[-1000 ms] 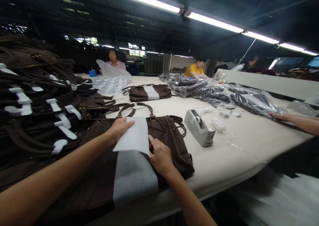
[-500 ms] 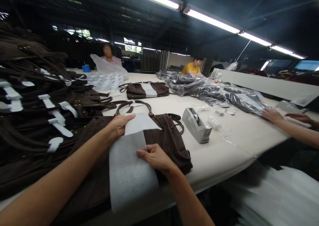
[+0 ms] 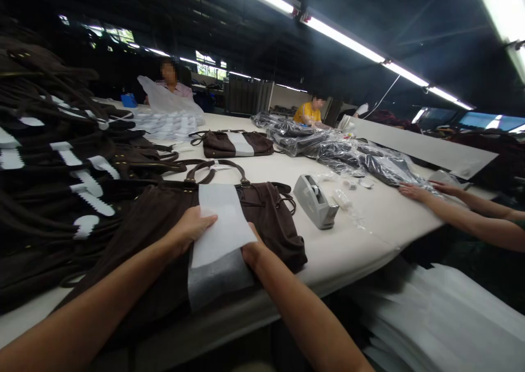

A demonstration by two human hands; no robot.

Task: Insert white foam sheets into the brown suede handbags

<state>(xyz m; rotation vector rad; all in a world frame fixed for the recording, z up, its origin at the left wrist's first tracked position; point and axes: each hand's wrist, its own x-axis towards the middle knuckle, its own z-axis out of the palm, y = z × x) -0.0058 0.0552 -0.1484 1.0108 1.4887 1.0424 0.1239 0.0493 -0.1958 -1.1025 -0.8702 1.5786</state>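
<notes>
A dark brown handbag (image 3: 268, 213) lies flat on the table in front of me, its looped handles pointing away. Across its middle runs a strip of white wrapping sheet (image 3: 223, 219), its upper layer folded toward me over a greyer layer. My left hand (image 3: 192, 227) pinches the strip's left edge, thumb on top. At the right edge, my right hand (image 3: 253, 246) is closed on the sheet, with its fingers partly hidden. A grey tape dispenser (image 3: 315, 201) stands on the table to the right of the bag.
Brown handbags with white paper tags are piled (image 3: 36, 197) at left. Behind lies another wrapped handbag (image 3: 238, 144). Plastic-bagged goods (image 3: 328, 145) cover the back right, where a co-worker's hands (image 3: 426, 190) rest. White sheets (image 3: 435, 317) hang below the table edge. Two people sit across.
The strip's upper flap has come down toward me and lies flatter on the bag. Both my hands now hold its sides. The co-worker's hands at right have shifted left in view.
</notes>
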